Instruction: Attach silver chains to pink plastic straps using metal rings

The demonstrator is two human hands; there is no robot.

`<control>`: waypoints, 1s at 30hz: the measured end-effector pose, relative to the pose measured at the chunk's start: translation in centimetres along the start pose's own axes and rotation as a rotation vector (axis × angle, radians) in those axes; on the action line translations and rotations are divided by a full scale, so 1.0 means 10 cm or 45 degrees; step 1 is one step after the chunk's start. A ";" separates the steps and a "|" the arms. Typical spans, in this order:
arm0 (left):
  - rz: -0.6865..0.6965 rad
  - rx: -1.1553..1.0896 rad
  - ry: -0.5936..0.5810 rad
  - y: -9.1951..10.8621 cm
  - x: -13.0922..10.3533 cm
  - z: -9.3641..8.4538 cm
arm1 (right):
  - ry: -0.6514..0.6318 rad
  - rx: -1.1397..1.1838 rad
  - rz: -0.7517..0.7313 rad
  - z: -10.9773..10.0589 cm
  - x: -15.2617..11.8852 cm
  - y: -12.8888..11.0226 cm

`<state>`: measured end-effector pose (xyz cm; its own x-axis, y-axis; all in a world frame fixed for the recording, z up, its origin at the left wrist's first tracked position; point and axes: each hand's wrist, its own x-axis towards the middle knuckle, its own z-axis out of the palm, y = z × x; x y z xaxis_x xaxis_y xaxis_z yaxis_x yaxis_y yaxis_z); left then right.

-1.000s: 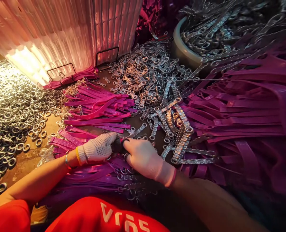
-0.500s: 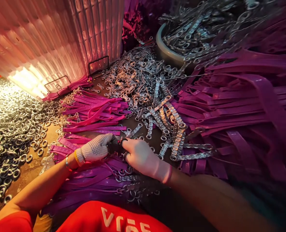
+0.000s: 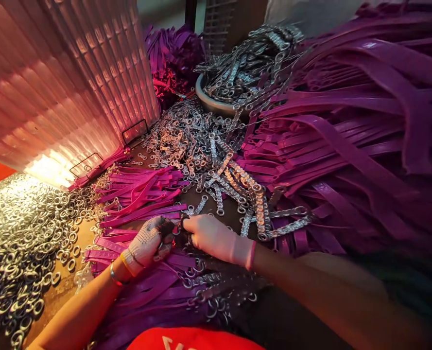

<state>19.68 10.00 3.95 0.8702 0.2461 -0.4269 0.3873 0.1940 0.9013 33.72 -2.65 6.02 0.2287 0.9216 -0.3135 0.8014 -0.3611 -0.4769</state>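
- Left hand [image 3: 143, 245]: gloved in matt knit cloth, rough with small dots.
- Right hand [image 3: 212, 236]: gloved in matt cloth, smoother-looking across the back.
- Purple straps [image 3: 332, 138]: smooth, glossy, plastic-looking.
- Rings [image 3: 37, 218]: shiny bare metal.
- Chains [image 3: 261, 214]: silvery metal, ridged.
- Basin [image 3: 216, 103]: smooth, dull, plastic-looking rim.
- Ribbed panels [image 3: 73, 87]: translucent, glossy, plastic-looking.
- Bracelet [image 3: 115, 276]: polished metal.
- Shirt [image 3: 197, 339]: matt cloth.

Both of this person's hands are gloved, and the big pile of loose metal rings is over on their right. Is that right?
Not quite: the pile of loose metal rings is on the person's left, as the head view shows. The left hand and right hand are indeed gloved.
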 end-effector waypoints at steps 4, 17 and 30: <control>0.191 0.531 0.214 0.05 0.19 -0.11 | 0.170 0.135 0.205 -0.08 0.07 0.13; 0.181 1.033 0.215 -0.04 0.46 -0.16 | 0.353 0.243 0.164 -0.04 0.05 0.23; -0.178 0.025 -0.014 0.05 0.01 -0.14 | 0.193 -0.197 0.104 0.16 0.05 -0.21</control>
<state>19.47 11.44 4.23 0.8104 0.2073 -0.5479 0.5110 0.2071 0.8342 31.24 -1.64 5.54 0.3676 0.9052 -0.2133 0.8494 -0.4201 -0.3194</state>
